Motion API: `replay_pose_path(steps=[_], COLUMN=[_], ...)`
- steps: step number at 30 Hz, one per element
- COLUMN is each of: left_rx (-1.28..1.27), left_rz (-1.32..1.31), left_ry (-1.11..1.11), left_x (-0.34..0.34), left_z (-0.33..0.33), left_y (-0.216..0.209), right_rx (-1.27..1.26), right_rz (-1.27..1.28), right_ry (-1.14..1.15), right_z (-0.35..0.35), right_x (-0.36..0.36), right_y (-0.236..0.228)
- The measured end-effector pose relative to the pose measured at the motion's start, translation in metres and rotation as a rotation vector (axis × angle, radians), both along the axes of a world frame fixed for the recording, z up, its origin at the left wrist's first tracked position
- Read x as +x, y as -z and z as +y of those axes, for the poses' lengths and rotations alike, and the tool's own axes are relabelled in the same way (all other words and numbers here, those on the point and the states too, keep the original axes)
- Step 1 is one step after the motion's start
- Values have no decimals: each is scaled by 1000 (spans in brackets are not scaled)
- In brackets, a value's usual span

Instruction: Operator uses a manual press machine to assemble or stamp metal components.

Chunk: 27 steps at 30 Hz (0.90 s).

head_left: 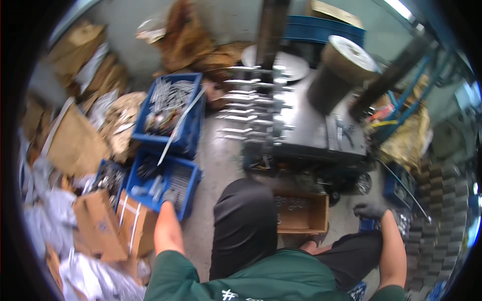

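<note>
My left hand [172, 195], in a grey glove, reaches into the near blue bin [188, 205] on the left. Beside its fingertips lie rows of small grey metal parts [182, 180], and pale clear pieces [156, 188] sit to their left. Blur and the small size hide whether the fingers grip anything. A dark glove-like bundle [147, 168] rests in the bin's far corner. Out to the right, my right hand [370, 210], also in a grey glove, hangs above my knee with its fingers loosely stretched and nothing visible in them.
Behind the near bin stands another blue bin [193, 108] heaped with metal pieces, a pale strip [173, 133] across it. A machine with a metal table [301, 115] rises ahead. A wooden box [302, 228] with rings sits by my legs. Cartons [100, 226] crowd the left; stacked grey parts [442, 215] the right.
</note>
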<state>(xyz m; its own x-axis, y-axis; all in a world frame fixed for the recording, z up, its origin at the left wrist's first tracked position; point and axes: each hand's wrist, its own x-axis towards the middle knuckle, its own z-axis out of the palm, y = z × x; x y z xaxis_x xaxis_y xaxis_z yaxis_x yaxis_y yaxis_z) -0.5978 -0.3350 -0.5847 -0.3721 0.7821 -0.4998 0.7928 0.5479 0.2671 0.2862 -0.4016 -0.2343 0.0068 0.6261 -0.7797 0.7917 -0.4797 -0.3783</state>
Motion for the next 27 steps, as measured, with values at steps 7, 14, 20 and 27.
replay_pose_path(steps=[7, 14, 20, 27], left_rx=[-12, -21, 174, 213], left_rz=[-48, 77, 142, -157], left_ry=[-169, -205, -181, -281], left_x=[-11, -13, -25, -56], left_z=[12, 16, 10, 5], left_y=[19, 37, 31, 9], right_rx=[203, 88, 103, 116], right_rz=[-137, -193, -165, -169], right_ry=[141, -3, 110, 38], right_z=[2, 0, -2, 2], right_x=[23, 29, 32, 26], right_y=[8, -1, 4, -6])
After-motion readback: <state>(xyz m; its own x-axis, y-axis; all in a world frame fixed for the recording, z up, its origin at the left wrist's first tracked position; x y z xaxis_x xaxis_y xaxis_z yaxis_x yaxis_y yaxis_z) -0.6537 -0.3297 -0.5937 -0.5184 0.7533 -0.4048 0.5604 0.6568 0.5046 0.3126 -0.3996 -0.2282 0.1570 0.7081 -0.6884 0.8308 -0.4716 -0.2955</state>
